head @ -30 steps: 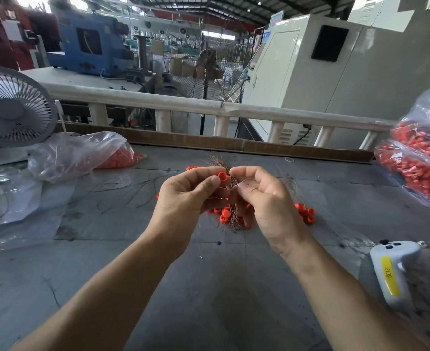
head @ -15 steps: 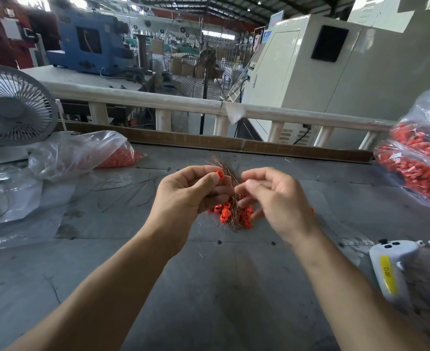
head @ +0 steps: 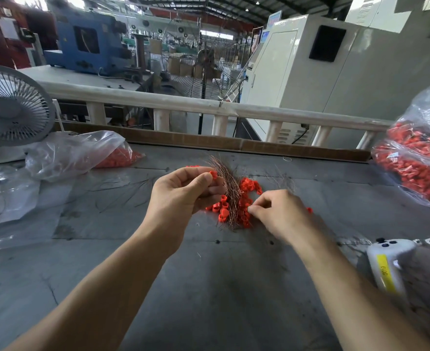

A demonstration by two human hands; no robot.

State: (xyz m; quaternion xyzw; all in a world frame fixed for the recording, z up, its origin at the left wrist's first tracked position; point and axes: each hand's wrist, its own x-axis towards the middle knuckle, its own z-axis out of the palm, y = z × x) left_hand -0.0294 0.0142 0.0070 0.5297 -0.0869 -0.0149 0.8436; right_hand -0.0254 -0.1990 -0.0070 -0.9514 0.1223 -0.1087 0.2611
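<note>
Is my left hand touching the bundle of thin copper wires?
Touching: the head view shows the left hand gripping the bundle of thin copper wires.

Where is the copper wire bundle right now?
The copper wire bundle is mid-frame in the head view, gripped by the left hand, over the loose red rings; the right hand is just to its right.

Your grey table [head: 209, 287] carries a heap of red rings [head: 249, 184] at centre, a clear bag [head: 69, 153] at ten o'clock, a fuller bag [head: 416, 168] at three, and a white controller [head: 386, 262] at four.
</note>
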